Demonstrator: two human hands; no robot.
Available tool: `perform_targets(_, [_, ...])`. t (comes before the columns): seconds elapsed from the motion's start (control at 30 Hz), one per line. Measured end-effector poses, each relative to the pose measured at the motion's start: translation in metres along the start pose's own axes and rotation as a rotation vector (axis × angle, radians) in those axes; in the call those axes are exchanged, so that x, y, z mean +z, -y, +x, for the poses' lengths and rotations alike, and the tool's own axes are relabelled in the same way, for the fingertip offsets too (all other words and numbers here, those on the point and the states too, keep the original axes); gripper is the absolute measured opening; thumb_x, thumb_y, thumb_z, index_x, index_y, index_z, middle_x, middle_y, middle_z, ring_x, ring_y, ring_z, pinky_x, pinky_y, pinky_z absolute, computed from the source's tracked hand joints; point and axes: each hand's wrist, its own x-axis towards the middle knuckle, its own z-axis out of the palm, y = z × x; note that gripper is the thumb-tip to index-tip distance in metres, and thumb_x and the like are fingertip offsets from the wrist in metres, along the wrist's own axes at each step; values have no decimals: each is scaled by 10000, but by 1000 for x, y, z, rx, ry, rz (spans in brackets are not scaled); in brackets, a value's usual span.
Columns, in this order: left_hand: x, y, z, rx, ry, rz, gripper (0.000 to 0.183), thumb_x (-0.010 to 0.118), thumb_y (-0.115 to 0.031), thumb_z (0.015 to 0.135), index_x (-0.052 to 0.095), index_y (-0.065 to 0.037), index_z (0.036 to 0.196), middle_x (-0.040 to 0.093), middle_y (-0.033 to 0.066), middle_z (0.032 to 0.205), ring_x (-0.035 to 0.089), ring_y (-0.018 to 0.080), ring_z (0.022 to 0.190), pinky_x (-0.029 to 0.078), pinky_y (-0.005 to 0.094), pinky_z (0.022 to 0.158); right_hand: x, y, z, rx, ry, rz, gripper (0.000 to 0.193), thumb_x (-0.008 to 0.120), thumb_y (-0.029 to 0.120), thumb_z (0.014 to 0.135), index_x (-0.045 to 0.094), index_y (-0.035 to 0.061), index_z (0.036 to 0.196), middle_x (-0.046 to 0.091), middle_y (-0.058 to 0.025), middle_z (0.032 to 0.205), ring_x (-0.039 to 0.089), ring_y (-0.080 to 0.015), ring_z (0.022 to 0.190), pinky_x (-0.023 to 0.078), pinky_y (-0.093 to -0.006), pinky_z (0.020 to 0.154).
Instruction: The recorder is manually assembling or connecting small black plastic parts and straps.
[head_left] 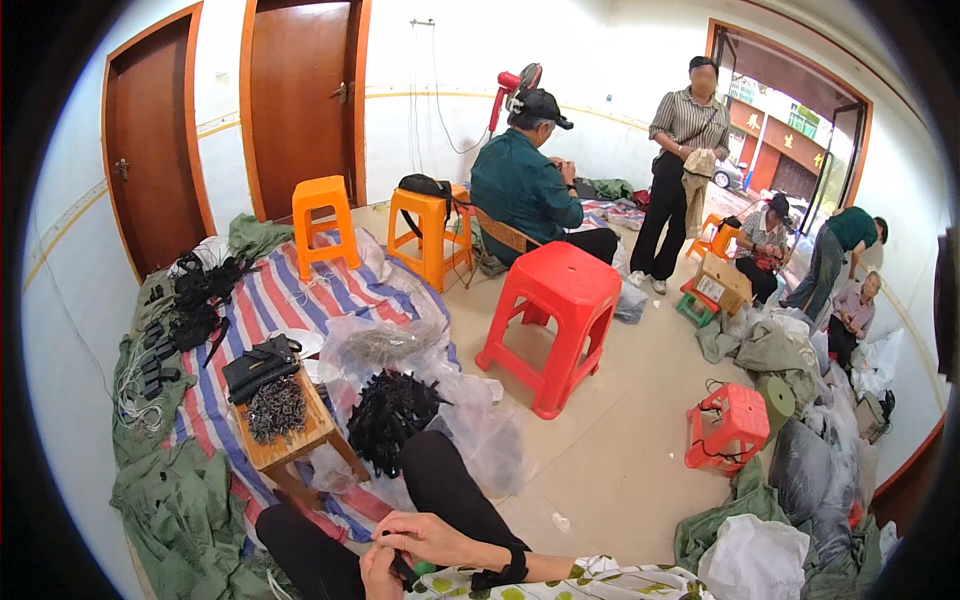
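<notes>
Far left: wooden stool (330, 432) bearing a heap of small grey parts (275, 408) and a black pouch (262, 368). Next, left hand (380, 574): fingers curled shut around a slim black piece (404, 569), which sticks out on the palm's right side. Above, well apart from the grip: pile of black strips (393, 420) in clear plastic. Right hand (428, 538): just over the left, fingertips closed on the piece's upper end; exact contact partly hidden. Further right: red stool (562, 285), standing clear of both hands.
</notes>
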Motion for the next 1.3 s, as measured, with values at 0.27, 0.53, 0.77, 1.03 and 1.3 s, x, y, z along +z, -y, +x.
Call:
perform_targets(0.27, [-5, -4, -3, -21, 104, 132, 259, 455, -243, 934, 568, -31, 838, 515, -15, 689, 451, 65, 575, 330, 205, 519, -1, -6, -4, 357, 34, 432, 227, 527, 193, 925, 636, 0, 976, 583, 7, 737, 483, -36, 574, 397, -180, 539])
perform_targets(0.53, [-12, 0, 4, -79, 153, 8, 228, 471, -226, 932, 570, -35, 855, 529, -26, 733, 495, 68, 645, 368, 198, 565, -10, -12, 1, 331, 130, 445, 243, 519, 199, 929, 642, -7, 964, 592, -4, 774, 490, -42, 544, 396, -185, 538])
perform_targets(0.77, [-11, 14, 20, 222, 9, 196, 170, 503, -142, 924, 536, -25, 1042, 542, 40, 981, 503, 122, 905, 413, 266, 798, -22, -16, -8, 51, -141, -292, 211, 551, 172, 887, 627, 2, 986, 617, -81, 993, 590, -158, 848, 460, -259, 741])
perform_targets(1.03, [7, 0, 18, 330, 127, 225, 200, 528, -207, 920, 504, -32, 1014, 507, 32, 906, 471, 117, 795, 399, 270, 747, -22, -4, -15, 74, -313, -195, 222, 558, 214, 886, 612, -2, 889, 606, -66, 736, 596, -153, 636, 472, -305, 592])
perform_targets(1.3, [29, 1, 29, 287, 164, 346, 154, 575, -170, 887, 521, -29, 917, 512, 22, 827, 464, 106, 737, 411, 267, 693, -35, -2, -30, -3, -382, -459, 159, 604, 142, 834, 630, -2, 896, 605, -102, 810, 596, -245, 723, 470, -303, 641])
